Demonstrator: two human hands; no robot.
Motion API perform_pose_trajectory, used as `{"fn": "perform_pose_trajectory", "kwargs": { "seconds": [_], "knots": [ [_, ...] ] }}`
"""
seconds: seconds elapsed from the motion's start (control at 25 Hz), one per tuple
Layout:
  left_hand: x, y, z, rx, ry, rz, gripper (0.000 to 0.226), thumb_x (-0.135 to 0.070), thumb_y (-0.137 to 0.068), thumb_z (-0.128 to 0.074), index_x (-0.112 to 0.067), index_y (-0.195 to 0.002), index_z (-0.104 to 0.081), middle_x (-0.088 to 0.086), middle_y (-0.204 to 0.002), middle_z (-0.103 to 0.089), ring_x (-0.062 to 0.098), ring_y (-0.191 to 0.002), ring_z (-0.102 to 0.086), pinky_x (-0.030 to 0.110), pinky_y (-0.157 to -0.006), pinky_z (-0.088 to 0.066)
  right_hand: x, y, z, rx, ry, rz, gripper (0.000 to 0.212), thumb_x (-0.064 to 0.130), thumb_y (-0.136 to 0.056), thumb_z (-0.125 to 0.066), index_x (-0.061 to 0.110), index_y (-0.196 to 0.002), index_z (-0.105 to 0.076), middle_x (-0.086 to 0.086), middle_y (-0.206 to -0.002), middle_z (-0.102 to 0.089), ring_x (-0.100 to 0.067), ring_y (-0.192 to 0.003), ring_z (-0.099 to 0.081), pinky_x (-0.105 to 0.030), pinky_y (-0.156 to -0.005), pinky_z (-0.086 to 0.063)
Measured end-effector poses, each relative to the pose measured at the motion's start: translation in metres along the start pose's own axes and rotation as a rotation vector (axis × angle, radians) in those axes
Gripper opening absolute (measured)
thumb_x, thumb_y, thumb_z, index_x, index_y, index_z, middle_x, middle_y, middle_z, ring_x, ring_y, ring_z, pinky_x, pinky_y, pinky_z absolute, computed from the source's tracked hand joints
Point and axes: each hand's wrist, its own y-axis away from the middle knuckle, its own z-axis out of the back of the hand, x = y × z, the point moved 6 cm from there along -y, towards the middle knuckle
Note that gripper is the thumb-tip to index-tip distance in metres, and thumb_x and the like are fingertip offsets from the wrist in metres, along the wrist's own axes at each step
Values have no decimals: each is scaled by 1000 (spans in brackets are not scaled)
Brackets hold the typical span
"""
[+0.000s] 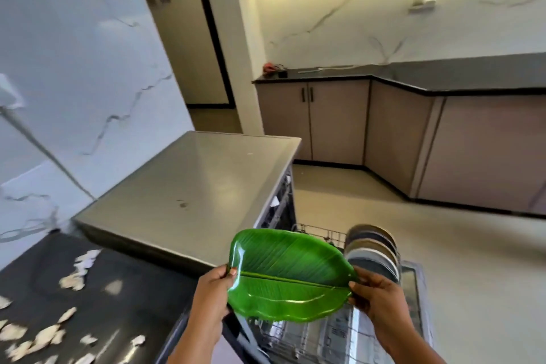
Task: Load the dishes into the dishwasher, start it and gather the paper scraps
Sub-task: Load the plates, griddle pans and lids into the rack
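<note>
A green leaf-shaped plate [291, 273] is held in the air over the pulled-out dishwasher rack [310, 334]. My left hand [214, 289] grips its left edge and my right hand [373, 294] grips its right edge. Several round plates [373, 251] stand on edge in the far part of the rack. The dishwasher's grey top [192, 195] lies to the left, behind the plate. Torn paper scraps [74, 281] are scattered over the black counter [124, 313] at the lower left.
The open dishwasher door [413, 284] lies flat beyond the rack. A marble wall [74, 83] rises at the left. Beige floor [472, 260] stretches right toward brown cabinets [339, 118] under a dark L-shaped counter [443, 74]. A doorway [189, 53] opens behind.
</note>
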Motion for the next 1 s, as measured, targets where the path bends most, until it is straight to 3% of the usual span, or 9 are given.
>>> {"fn": "perform_pose_trajectory", "kwargs": {
  "seconds": [0.2, 0.32, 0.44, 0.52, 0.6, 0.68, 0.76, 0.88, 1.0],
  "knots": [
    [48, -36, -55, 70, -132, 106, 10, -2, -89, -56, -3, -91, -66, 13, -80, -65, 27, -83, -59, 41, -78, -46, -17, -12, 63, -194, -60, -33, 24, -18, -80, -55, 2, -89, -65, -16, -77, -68, -19, -52, -62, -22, -45, -53],
    [79, -63, -81, 107, -177, 207, 13, -2, -89, -55, -5, -86, -67, 15, -76, -64, 27, -76, -57, 41, -74, -45, -32, -22, 87, -295, -57, -71, 23, -17, -81, -55, 2, -89, -66, -9, -65, -70, -17, -50, -61, -22, -44, -52],
    [110, -93, -108, 206, -278, 305, 18, -4, -88, -59, -7, -71, -65, 17, -78, -64, 27, -79, -57, 52, -81, -48, -46, -37, 106, -388, -32, -111, 21, -18, -82, -52, -3, -90, -65, -12, -61, -68, -18, -46, -62, -22, -43, -52],
    [128, -111, -122, 254, -337, 353, 22, -2, -88, -59, -7, -67, -62, 14, -73, -63, 27, -81, -57, 47, -83, -47, -59, -49, 117, -453, -1, -148, 22, -19, -81, -51, -8, -95, -64, -17, -65, -66, -21, -47, -61, -24, -44, -53],
    [147, -135, -136, 287, -396, 373, 26, 1, -87, -59, -8, -63, -59, 11, -62, -60, 24, -75, -55, 40, -76, -45, -72, -65, 126, -505, 19, -183, 24, -20, -81, -51, -7, -95, -65, -17, -65, -65, -22, -48, -60, -25, -44, -53],
    [165, -153, -151, 341, -460, 426, 21, -4, -86, -61, -5, -66, -59, 15, -66, -62, 27, -73, -59, 42, -72, -49, -86, -81, 135, -557, 49, -213, 25, -19, -81, -52, -3, -92, -67, -16, -66, -65, -24, -51, -60, -25, -45, -53],
    [186, -169, -164, 364, -509, 485, 14, -14, -74, -69, -7, -68, -60, 17, -70, -62, 28, -73, -61, 37, -69, -50, -104, -96, 144, -595, 68, -237, 26, -18, -81, -53, 1, -93, -67, -16, -68, -65, -25, -53, -59, -27, -46, -52],
    [235, -196, -175, 384, -589, 519, 16, -24, -55, -64, -9, -57, -60, 15, -65, -59, 24, -69, -56, 32, -67, -40, -143, -120, 161, -640, 64, -313, 27, -17, -80, -54, 5, -92, -66, -14, -67, -63, -23, -54, -59, -27, -51, -46],
    [297, -221, -182, 375, -665, 581, 17, -18, -61, -68, -8, -49, -60, 15, -62, -59, 23, -67, -54, 30, -66, -39, -186, -152, 187, -684, 82, -397, 30, -18, -80, -55, 2, -102, -62, -16, -75, -62, -23, -58, -56, -27, -51, -45]
  ]
}}
